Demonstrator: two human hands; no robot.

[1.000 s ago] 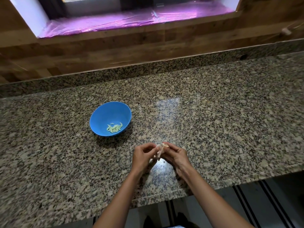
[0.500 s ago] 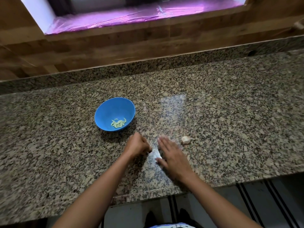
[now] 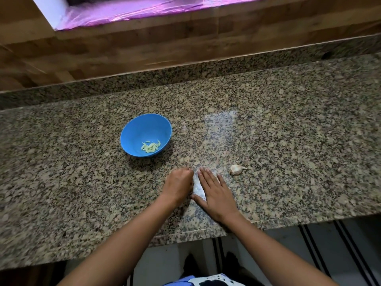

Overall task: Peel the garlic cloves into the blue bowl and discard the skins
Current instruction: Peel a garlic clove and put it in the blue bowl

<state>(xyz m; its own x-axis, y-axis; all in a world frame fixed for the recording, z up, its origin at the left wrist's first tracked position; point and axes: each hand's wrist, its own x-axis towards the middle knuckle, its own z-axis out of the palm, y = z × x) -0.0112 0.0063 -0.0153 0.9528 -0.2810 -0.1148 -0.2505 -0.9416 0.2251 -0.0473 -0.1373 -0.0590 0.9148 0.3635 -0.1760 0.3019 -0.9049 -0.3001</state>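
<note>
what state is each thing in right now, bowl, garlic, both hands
blue bowl: upright on the counter, a small heap of peeled cloves inside
garlic piece: unpeeled, lying loose on the counter, right of the hands, untouched
left hand: curled shut, knuckles up; cannot tell if it holds anything
right hand: open and flat, palm down on the counter
granite counter: glossy

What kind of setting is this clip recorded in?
Most likely a home kitchen: a speckled granite countertop below a window ledge, a blue bowl holding peeled garlic cloves, and a garlic piece.
</note>
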